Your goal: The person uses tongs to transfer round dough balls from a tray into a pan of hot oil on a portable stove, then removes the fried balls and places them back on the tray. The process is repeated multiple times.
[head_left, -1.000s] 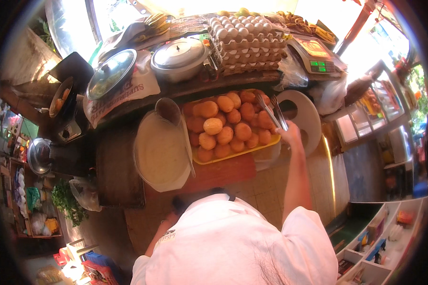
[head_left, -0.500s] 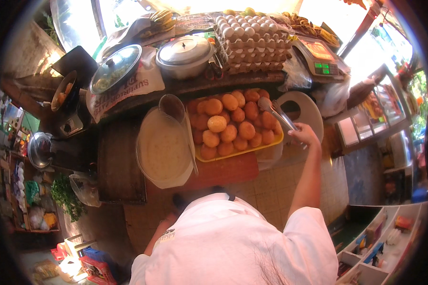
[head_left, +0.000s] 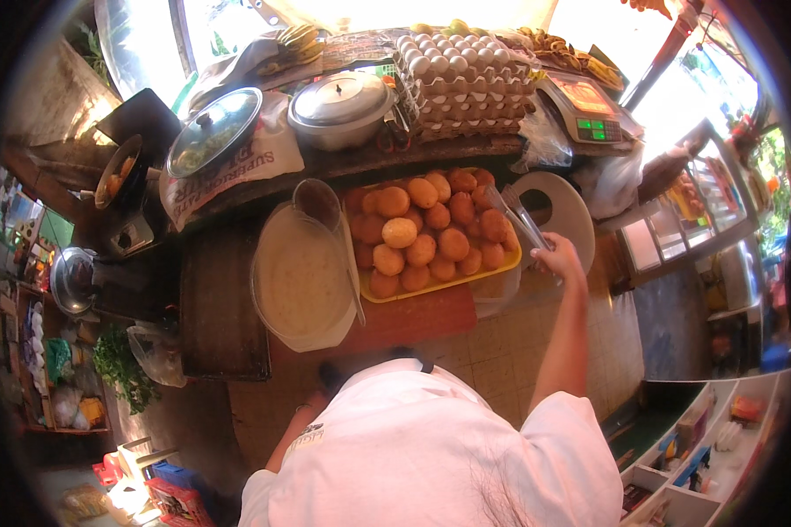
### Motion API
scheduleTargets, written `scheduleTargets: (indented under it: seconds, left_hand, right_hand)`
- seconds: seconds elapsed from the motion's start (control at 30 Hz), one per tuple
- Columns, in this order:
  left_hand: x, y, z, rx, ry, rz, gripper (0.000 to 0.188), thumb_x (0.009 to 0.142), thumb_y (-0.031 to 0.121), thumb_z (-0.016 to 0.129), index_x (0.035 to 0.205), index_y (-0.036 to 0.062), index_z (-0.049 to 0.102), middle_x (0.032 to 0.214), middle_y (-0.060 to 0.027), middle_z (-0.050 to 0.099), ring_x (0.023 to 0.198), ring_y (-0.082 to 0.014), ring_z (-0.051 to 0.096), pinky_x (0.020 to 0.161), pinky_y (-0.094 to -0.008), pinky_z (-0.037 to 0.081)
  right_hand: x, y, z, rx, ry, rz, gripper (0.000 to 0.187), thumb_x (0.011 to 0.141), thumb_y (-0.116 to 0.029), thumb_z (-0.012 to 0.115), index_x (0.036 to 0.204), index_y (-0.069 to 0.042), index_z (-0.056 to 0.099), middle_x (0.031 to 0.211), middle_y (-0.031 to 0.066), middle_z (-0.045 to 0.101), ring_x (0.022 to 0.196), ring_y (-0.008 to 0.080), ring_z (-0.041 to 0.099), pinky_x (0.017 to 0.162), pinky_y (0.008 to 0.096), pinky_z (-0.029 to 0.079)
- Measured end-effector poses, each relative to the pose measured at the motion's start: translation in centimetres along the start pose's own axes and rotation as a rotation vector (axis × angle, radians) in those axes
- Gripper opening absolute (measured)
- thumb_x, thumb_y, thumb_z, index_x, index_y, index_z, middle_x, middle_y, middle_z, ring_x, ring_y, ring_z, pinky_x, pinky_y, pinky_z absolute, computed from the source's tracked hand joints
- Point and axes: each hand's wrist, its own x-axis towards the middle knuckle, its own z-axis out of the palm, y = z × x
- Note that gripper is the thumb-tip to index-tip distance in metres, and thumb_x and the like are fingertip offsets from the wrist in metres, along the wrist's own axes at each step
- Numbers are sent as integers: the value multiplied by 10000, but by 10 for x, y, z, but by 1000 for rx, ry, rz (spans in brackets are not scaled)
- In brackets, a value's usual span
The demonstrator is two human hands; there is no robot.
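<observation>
Roughly twenty golden-brown fried balls (head_left: 422, 230) lay heaped on a yellow tray (head_left: 439, 286) at the counter's front edge. Just left of the tray sat a large pale basin (head_left: 301, 279) filled with a whitish mixture, a small dark cup (head_left: 318, 200) resting at its upper rim. Behind these stood a lidded metal pot (head_left: 341, 105), a pan under a glass lid (head_left: 213, 132), and stacked cartons of eggs (head_left: 464, 70); a scale with a green display (head_left: 582, 107) sat to the right of the eggs. A round white board (head_left: 562, 204) lay just right of the tray. Right hand (head_left: 557, 260) was closed around the handles of metal tongs (head_left: 518, 216), whose tips reached over the tray's right end, above the fried balls; whether the tips pinched a ball could not be told. Left hand was hidden below the person's white shirt (head_left: 431, 457), state not determinable. A dark wooden board (head_left: 221, 309) lay left of the basin, and a wok (head_left: 116, 169) with orange pieces sat farther left. Compared with half a second earlier, the right hand sat at nearly the same spot by the tray's right corner, tongs angled over the same end; tray, basin and pots were unmoved.
</observation>
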Motion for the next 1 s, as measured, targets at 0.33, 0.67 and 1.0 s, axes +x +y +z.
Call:
scheduleTargets:
  seconds: [0.33, 0.67, 1.0]
  left_hand:
    - [2, -4, 2, 6, 3, 0, 356, 935, 288, 495, 1070, 5, 661, 1099, -230, 653, 997, -358, 642, 870, -432, 498]
    - [5, -4, 2, 19, -6, 11, 355, 934, 288, 493, 1064, 5, 664, 1095, -232, 653, 997, -362, 641, 869, -434, 499]
    - [12, -3, 0, 45, -23, 25, 355, 933, 288, 491, 1058, 6, 666, 1091, -234, 653, 996, -366, 640, 868, -435, 499]
  right_hand:
    - [-37, -13, 3, -77, 152, -132, 575, 716, -199, 762, 1245, -56, 589, 937, 124, 688, 705, 228, 654, 685, 350, 520]
    - [-96, -24, 7, -331, 142, -98, 607, 701, -207, 768, 1262, -82, 572, 1043, 166, 661, 946, 299, 643, 842, 387, 493]
    - [-105, -9, 17, -407, 214, -105, 657, 723, -217, 770, 1321, -116, 517, 1130, 174, 619, 1045, 330, 598, 896, 405, 474]
